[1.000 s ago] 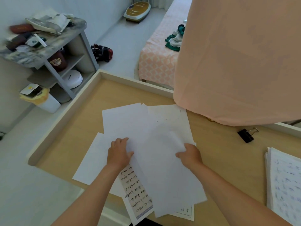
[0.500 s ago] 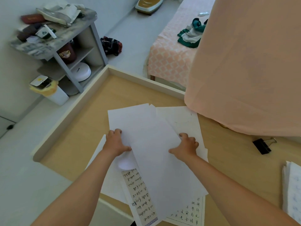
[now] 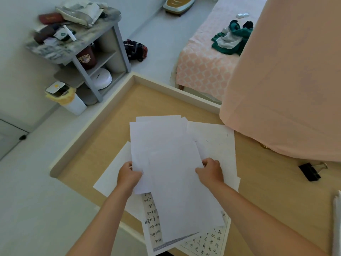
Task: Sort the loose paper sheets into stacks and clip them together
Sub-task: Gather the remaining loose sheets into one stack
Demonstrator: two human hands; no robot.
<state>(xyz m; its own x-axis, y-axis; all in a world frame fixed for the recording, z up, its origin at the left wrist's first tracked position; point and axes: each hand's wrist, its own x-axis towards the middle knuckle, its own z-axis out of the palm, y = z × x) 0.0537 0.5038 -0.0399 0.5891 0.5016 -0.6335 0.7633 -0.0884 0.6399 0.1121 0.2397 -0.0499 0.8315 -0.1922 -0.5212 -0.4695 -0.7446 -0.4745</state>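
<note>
At the far left, a cluttered shelf unit (image 3: pixel 77 50) and a lined bin (image 3: pixel 64 97) are seen on the floor, clear of the work. On the wooden surface (image 3: pixel 96 145), loose sheets (image 3: pixel 114 174) are fanned out under the hands, some blank, some handwritten. The left hand (image 3: pixel 129 175) is closed on the left edge of a bundle of white sheets (image 3: pixel 166 163), thumb on top and fingers beneath. The bundle is held over the scattered pile, its corners not squared, the lower sheet skewed to the right. The right hand (image 3: pixel 210 171) is clamped on the opposite edge in the same way. The step in hand is judged to be gathering and aligning. It would be done well if the grip were loosened a little on both sides, the bundle stood on its short edge and tapped on the surface until the edges run flush, with the handwritten sheets (image 3: pixel 203 241) kept apart if a separate stack is meant. Further right, a black binder clip (image 3: pixel 311 171) lies near the pink fabric (image 3: pixel 286 80), well apart from the hands, and a finished stack (image 3: pixel 336 228) is glimpsed at the frame's edge.
</note>
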